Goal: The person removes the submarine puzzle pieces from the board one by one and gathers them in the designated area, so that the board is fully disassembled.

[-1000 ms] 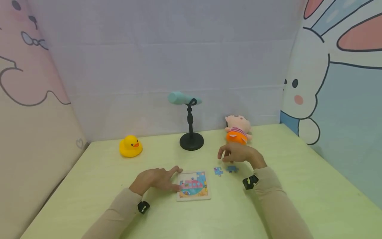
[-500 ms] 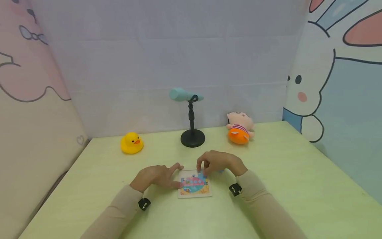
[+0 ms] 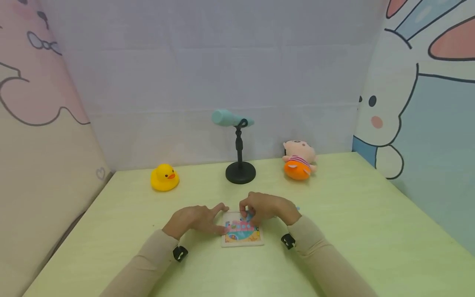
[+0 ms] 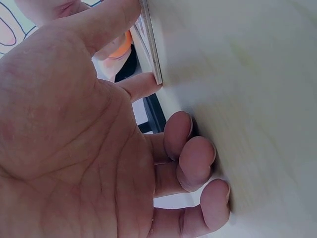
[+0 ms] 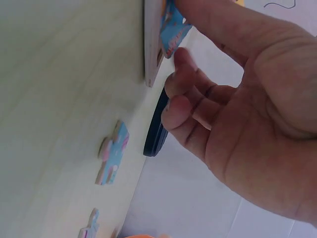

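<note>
The right hand (image 3: 268,205) is over the far right part of the puzzle board (image 3: 243,244). Its grip is narrowed to a thumb-and-finger pinch on a blue puzzle piece (image 5: 173,34). The piece lies directly under this grip, tilted against the board's face; fingers cover part of it, so its long axis cannot be told. The right hand is the nearer to it. The relation to control appears to be the piece's tilt relative to the board.

The left hand (image 3: 194,219) is spread, thumb and forefinger touching the board's left side and far left corner.

The board lies flat on the worktop (image 3: 208,272). Two loose pieces (image 5: 114,154) lie right of it. Beyond it: microphone stand (image 3: 240,173), centre; duck (image 3: 165,178), left; doll (image 3: 297,168), right.
</note>
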`<state>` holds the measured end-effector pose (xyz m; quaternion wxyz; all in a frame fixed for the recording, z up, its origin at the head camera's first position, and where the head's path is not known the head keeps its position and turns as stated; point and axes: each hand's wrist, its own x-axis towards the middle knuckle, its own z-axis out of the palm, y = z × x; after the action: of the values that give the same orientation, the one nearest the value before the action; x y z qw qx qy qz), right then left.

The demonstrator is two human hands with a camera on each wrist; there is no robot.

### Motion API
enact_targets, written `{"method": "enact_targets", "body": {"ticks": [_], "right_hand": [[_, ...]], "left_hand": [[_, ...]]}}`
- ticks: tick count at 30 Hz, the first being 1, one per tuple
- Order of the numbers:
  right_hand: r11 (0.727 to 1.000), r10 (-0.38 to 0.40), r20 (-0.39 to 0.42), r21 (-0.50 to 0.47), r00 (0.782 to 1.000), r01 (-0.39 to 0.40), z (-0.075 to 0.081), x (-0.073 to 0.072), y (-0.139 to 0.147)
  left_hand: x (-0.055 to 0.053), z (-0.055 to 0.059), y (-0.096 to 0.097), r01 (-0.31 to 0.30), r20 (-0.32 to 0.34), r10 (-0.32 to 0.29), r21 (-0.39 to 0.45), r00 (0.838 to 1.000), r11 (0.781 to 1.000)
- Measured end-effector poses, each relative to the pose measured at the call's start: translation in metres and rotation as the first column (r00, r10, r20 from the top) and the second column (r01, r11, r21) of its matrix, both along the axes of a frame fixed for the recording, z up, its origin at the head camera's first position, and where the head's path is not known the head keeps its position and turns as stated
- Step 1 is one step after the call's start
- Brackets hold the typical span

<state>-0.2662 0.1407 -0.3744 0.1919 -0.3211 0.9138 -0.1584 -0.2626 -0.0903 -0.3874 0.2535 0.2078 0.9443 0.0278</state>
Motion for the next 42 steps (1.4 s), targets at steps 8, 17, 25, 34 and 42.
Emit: {"method": "enact_targets", "body": {"ticks": [8, 17, 25, 34, 42], "right_hand": [[1.000, -0.014, -0.075, 0.017, 0.997, 0.015, -0.003, 0.001, 0.007], [0.997, -0.015, -0.053, -0.080, 0.998, 0.011, 0.001, -0.005, 0.016], [0.996, -0.006, -0.060, -0.093, 0.998, 0.001, 0.009, -0.010, 0.023], [0.989, -0.073, 0.020, -0.130, 0.997, 0.075, 0.016, -0.010, 0.029], [0.983, -0.037, 0.022, -0.181, 0.999, 0.040, 0.018, -0.014, 0.040]], "left_hand": [[0.003, -0.005, 0.003, 0.035, -0.022, -0.034, 0.011, 0.999, 0.999], [-0.001, -0.005, 0.005, 0.004, -0.002, -0.004, 0.000, 1.000, 1.000], [-0.003, 0.000, 0.003, 0.006, 0.002, -0.006, 0.007, 1.000, 1.000], [-0.002, 0.000, -0.001, -0.006, -0.002, 0.006, -0.006, 1.000, 1.000], [-0.002, 0.000, -0.001, -0.013, 0.012, 0.013, 0.005, 1.000, 1.000]]}}
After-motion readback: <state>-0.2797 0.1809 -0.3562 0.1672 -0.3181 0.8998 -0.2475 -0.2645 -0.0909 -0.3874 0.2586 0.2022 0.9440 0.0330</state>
